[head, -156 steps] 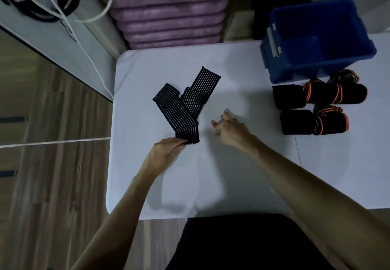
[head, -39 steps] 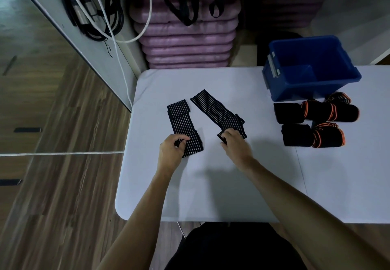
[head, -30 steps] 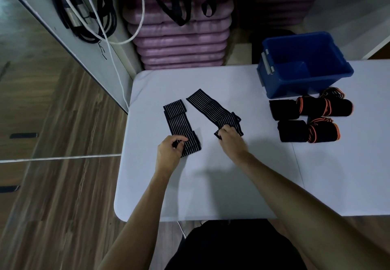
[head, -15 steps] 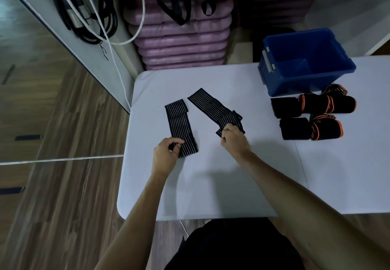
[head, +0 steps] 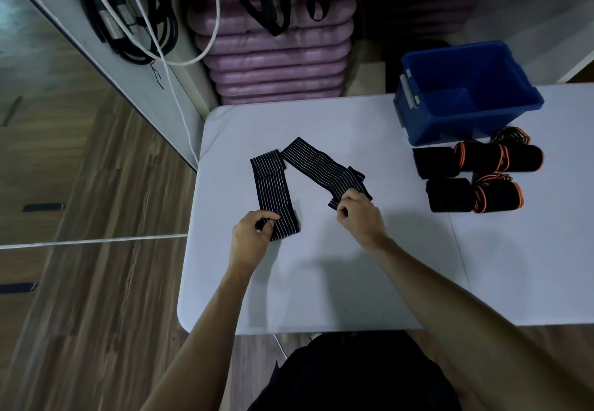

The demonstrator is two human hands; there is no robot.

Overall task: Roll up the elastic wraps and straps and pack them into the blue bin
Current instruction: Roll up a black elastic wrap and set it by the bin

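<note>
Two black elastic wraps with thin white stripes lie flat on the white table (head: 321, 282). My left hand (head: 250, 234) pinches the near end of the left striped wrap (head: 273, 189). My right hand (head: 360, 218) grips the near end of the right striped wrap (head: 321, 166), which runs diagonally away to the left. The blue bin (head: 440, 124) stands at the far right of the table and looks empty. In front of it lie rolled black straps with orange edging (head: 479, 160) and a second such pair (head: 472, 195).
The table's left edge drops to a wooden floor (head: 96, 250). Behind the table are stacked purple mats (head: 276, 60), hanging black straps (head: 270, 2) and cables (head: 141, 25) on a white panel.
The two striped wraps, crossed five seconds ago, now lie apart. Over the last second both hands have kept their hold on the near ends, with the left wrap drawn slightly leftward.
</note>
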